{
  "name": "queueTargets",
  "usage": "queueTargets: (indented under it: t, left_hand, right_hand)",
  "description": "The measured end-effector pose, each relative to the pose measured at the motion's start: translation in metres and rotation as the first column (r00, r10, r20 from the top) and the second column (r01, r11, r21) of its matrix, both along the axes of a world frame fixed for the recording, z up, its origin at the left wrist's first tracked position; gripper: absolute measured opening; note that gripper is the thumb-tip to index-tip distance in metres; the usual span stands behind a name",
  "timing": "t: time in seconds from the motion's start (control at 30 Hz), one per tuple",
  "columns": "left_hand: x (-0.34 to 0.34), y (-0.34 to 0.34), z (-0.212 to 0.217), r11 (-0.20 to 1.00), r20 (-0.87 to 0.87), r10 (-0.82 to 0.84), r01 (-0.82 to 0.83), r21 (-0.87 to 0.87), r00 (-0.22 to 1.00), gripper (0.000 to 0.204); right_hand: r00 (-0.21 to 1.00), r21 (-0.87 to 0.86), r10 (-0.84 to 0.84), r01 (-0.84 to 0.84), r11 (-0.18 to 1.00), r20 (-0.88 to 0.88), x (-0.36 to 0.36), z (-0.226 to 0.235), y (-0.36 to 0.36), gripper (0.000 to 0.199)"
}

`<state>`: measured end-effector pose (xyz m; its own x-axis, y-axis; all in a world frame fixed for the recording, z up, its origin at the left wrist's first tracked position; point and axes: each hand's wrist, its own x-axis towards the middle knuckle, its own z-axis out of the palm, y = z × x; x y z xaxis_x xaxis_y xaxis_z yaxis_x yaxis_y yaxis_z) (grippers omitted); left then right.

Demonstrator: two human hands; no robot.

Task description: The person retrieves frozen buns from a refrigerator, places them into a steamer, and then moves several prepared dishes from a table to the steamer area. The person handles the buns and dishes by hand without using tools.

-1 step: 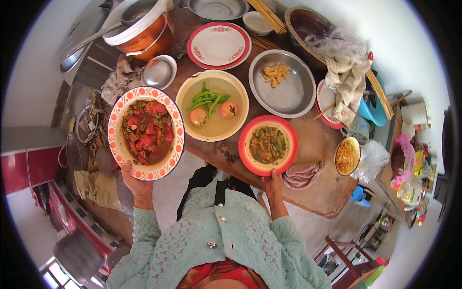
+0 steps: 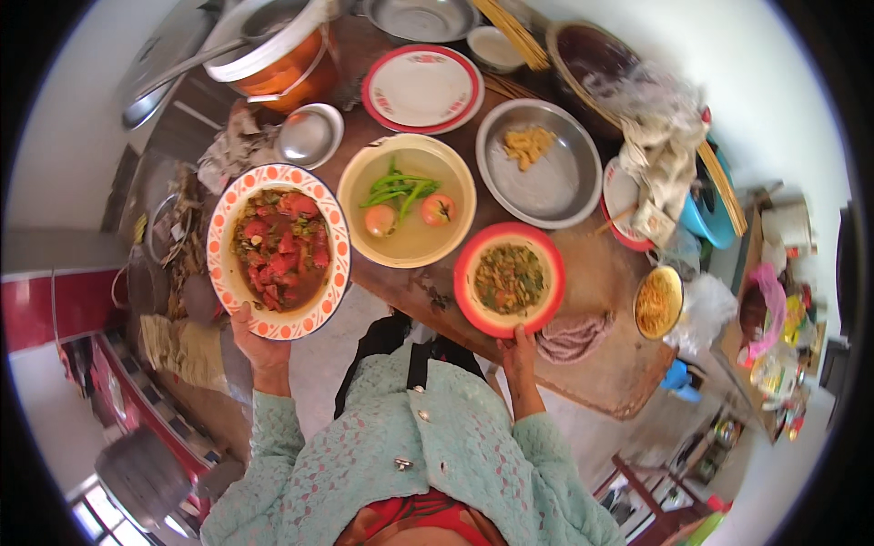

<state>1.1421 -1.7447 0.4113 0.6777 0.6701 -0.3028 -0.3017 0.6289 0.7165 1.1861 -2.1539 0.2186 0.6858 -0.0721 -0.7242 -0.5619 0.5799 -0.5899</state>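
Observation:
My left hand (image 2: 261, 350) grips the near rim of a wide white enamel plate (image 2: 220, 250) with orange spots. Chopped tomatoes (image 2: 282, 255) in dark sauce fill its middle. With my right hand (image 2: 520, 362) I hold the near edge of a smaller red-rimmed dish (image 2: 465, 289), which contains chopped green vegetables (image 2: 508, 278). Whether this dish touches the table is hard to tell. Between and beyond the two stands a cream basin (image 2: 407, 259) of water with green peppers (image 2: 401, 190) and two tomatoes (image 2: 438, 209). A folded pinkish cloth (image 2: 575, 338) lies beside my right hand.
A metal basin (image 2: 537, 198) with yellowish pieces and a red-rimmed plate (image 2: 423, 89) stand farther back on the brown table (image 2: 592, 273). An orange bucket (image 2: 296, 68) is at back left. At right are a bowl of shredded food (image 2: 657, 303) and plastic bags (image 2: 706, 314).
The view has shifted slightly, so the table and its things appear a little farther right. Both hands keep their hold on the plate and the dish.

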Motion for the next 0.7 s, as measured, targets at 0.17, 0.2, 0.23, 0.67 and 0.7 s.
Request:
queueTargets:
  t: [0.17, 0.2, 0.23, 0.67, 0.7]
  left_hand:
    - [-0.024, -0.013, 0.006, 0.998, 0.07, 0.051, -0.054, 0.04, 0.996, 0.053]
    - [-0.024, -0.02, 0.014, 0.997, 0.068, 0.067, -0.069, 0.024, 0.995, 0.052]
    - [-0.027, -0.026, 0.021, 0.997, 0.062, 0.08, -0.08, -0.002, 0.995, 0.052]
    - [-0.114, 0.027, 0.016, 0.968, 0.144, 0.252, -0.248, -0.041, 0.957, 0.052]
    - [-0.121, 0.038, 0.012, 0.963, 0.156, 0.27, -0.266, -0.048, 0.95, 0.052]
  right_hand:
    - [0.995, -0.016, 0.04, -0.039, 0.999, 0.09, -0.018, 0.008, -0.023, 0.02]
    - [0.994, -0.002, 0.046, -0.046, 0.999, 0.104, -0.023, 0.011, -0.03, 0.02]
    - [0.992, 0.003, 0.051, -0.051, 0.999, 0.112, -0.028, 0.015, -0.037, 0.02]
    - [0.957, -0.09, 0.196, -0.181, 0.979, 0.212, -0.038, 0.063, -0.023, 0.02]
    - [0.946, -0.098, 0.216, -0.197, 0.975, 0.242, -0.037, 0.072, -0.013, 0.02]
